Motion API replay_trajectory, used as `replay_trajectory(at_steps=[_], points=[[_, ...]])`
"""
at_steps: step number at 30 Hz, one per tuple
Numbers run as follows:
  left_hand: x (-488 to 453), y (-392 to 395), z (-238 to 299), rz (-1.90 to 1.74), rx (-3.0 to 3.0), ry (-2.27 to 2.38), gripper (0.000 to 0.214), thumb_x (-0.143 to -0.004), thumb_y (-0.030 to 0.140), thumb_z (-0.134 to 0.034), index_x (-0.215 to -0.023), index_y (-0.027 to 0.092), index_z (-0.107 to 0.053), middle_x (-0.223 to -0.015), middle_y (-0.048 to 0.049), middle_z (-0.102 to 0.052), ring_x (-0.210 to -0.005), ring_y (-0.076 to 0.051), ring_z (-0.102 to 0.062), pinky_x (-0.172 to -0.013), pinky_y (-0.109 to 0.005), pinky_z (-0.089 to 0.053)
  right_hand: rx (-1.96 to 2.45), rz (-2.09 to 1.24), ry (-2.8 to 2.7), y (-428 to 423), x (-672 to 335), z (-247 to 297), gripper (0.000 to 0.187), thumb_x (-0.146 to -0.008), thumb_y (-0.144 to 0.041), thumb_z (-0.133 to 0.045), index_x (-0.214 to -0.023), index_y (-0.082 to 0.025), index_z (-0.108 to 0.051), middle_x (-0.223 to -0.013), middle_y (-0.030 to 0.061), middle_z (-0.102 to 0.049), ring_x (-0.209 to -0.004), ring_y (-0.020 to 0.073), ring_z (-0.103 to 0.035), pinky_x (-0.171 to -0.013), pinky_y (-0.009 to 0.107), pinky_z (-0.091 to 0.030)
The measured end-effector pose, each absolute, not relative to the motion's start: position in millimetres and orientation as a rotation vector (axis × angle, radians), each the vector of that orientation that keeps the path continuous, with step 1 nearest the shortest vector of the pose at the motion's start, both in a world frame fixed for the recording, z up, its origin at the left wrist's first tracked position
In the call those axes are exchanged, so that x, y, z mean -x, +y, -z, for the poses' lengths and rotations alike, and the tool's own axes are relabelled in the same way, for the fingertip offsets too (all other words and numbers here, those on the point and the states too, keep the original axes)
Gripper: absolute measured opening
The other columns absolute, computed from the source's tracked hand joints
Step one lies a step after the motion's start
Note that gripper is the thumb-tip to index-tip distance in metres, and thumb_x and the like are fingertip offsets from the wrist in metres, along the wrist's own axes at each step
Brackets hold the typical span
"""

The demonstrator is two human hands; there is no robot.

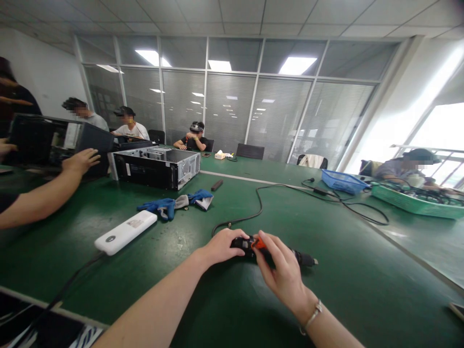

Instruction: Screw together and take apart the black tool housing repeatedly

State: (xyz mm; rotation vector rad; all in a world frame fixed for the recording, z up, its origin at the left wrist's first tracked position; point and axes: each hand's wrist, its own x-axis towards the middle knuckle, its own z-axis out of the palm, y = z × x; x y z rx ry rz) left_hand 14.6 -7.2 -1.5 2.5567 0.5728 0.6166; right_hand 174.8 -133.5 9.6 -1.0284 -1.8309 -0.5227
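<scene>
A black, stick-shaped tool [303,258] with a small metal tip at its right end lies low over the green table; it looks like an electric screwdriver. My left hand [224,247] wraps around its left end, thumb toward me. Bent over the middle of the same tool is my right hand [281,270], its fingers pinching an orange part [259,243] there. Most of the tool's middle is hidden behind these fingers. A thin black cable [259,203] runs from beside my left hand across the table to the far right.
Blue work gloves [166,207] and a white power bank [126,232] lie to the left. Behind them stands an opened computer case [154,166]; another person's hand [81,162] touches a second case [94,140]. Blue [342,181] and green baskets [406,200] sit at right.
</scene>
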Motion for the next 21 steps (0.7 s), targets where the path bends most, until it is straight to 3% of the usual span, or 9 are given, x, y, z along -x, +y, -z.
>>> replay_trajectory(at_steps=[3, 7, 13, 18, 21], points=[[-14.7, -6.7, 2.6, -0.617, -2.552, 0.589, 0.04, -0.074, 0.029, -0.073, -0.111, 0.023, -0.061, -0.106, -0.0007, -0.067, -0.098, -0.021, -0.061, -0.091, -0.03, -0.042, 1.015, 0.508, -1.853, -133.8, -173.5, -9.7, 0.059, -0.087, -0.01, -0.051, -0.142, -0.024, -0.034, -0.115, 0.013, -0.06, -0.103, 0.0229, -0.061, -0.081, 0.04, -0.057], [-15.1, -6.6, 2.5, -0.607, -2.544, 0.589, 0.037, -0.076, 0.03, -0.072, -0.11, 0.024, -0.062, -0.108, -0.0008, -0.067, -0.1, -0.021, -0.061, -0.092, -0.03, -0.041, 1.052, 0.57, -1.836, -133.0, -175.6, -8.4, 0.052, -0.087, -0.012, -0.055, -0.135, -0.027, -0.044, -0.105, 0.0099, -0.062, -0.091, 0.0209, -0.064, -0.074, 0.037, -0.057], [-14.3, -6.2, 1.6, -0.615, -2.537, 0.516, 0.043, -0.078, 0.026, -0.071, -0.119, 0.024, -0.06, -0.115, -0.0027, -0.067, -0.105, -0.022, -0.06, -0.096, -0.032, -0.04, 1.075, 0.484, -1.821, -133.5, -175.9, -7.7, 0.06, -0.089, -0.011, -0.05, -0.145, -0.022, -0.03, -0.119, 0.0142, -0.059, -0.107, 0.0232, -0.061, -0.085, 0.04, -0.056], [-13.8, -4.7, 2.1, -0.601, -2.542, 0.427, 0.036, -0.082, 0.027, -0.067, -0.119, 0.024, -0.064, -0.112, -0.0043, -0.068, -0.102, -0.021, -0.061, -0.094, -0.031, -0.041, 1.089, 0.529, -1.79, -132.0, -175.8, -10.3, 0.052, -0.089, -0.014, -0.052, -0.138, -0.026, -0.041, -0.105, 0.0102, -0.063, -0.09, 0.02, -0.065, -0.073, 0.034, -0.059], [-14.3, -6.4, 0.5, -0.592, -2.547, 0.413, 0.036, -0.083, 0.026, -0.066, -0.119, 0.025, -0.064, -0.113, -0.0044, -0.067, -0.103, -0.021, -0.061, -0.094, -0.031, -0.042, 1.073, 0.489, -1.78, -132.6, -174.6, -12.9, 0.056, -0.09, -0.011, -0.048, -0.143, -0.024, -0.033, -0.11, 0.0112, -0.063, -0.095, 0.0201, -0.065, -0.076, 0.033, -0.059]])
